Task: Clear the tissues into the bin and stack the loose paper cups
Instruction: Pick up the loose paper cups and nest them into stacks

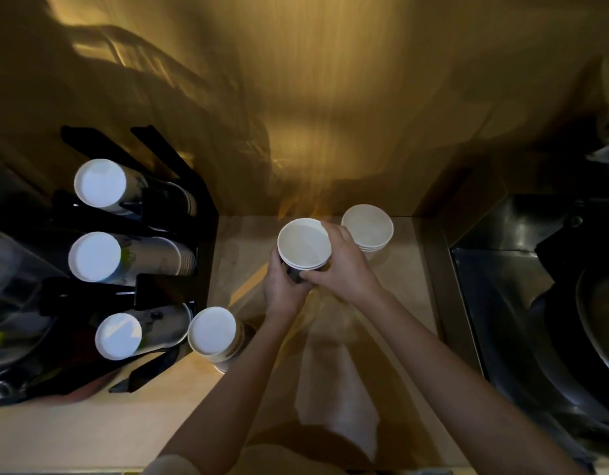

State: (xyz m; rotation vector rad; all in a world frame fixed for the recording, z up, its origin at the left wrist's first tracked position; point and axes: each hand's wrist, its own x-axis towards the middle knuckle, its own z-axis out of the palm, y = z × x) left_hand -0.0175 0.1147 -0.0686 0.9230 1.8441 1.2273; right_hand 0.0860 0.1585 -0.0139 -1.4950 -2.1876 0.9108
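Note:
A short stack of nested white paper cups is held upright over the pale counter. My left hand grips its dark side from the left and below. My right hand wraps the rim and right side. Just behind, near the back wall, a second small stack of white cups stands on the counter. Another stack of cups stands at the front left, beside the holder. No tissue is in sight.
A black cup dispenser rack on the left holds three long sleeves of cups lying sideways. A steel sink with dark cookware lies to the right. A brown wall rises behind the counter.

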